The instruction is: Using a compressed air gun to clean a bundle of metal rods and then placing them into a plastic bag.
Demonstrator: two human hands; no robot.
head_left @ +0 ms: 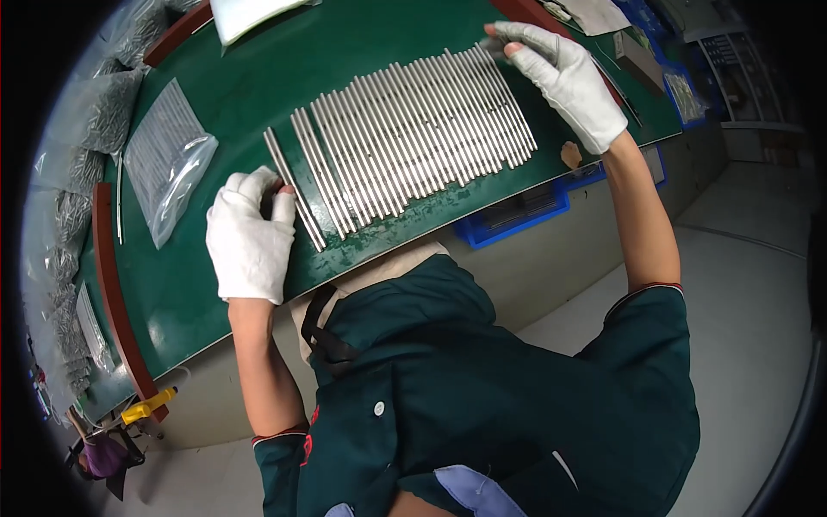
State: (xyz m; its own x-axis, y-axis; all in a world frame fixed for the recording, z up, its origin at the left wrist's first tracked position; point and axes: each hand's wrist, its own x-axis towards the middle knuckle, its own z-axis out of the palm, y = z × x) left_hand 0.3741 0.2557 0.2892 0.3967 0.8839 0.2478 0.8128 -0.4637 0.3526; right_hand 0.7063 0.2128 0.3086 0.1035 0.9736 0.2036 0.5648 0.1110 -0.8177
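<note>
A long row of thin silvery metal rods [422, 129] lies side by side on the green tabletop. A pair of metal rods [295, 191] lies apart at the left end of the row. My left hand [252, 231], in a white glove with bare fingertips, rests beside this pair. Its fingers are curled closed, the tips against the rods' left side; whatever is between them is hidden. Past the row's far right end hovers my right hand [560, 82], gloved the same way. Thumb and forefinger are stretched out and apart; the other fingers are blurred, and I see nothing held.
A clear plastic bag of rods [172, 159] lies left of my left hand. Brown raised edging [112, 284] borders the table's left side, with several bagged bundles [103, 112] beyond. Under the front edge hangs a blue tray [517, 220]. A brownish scrap [570, 155] lies near my right wrist.
</note>
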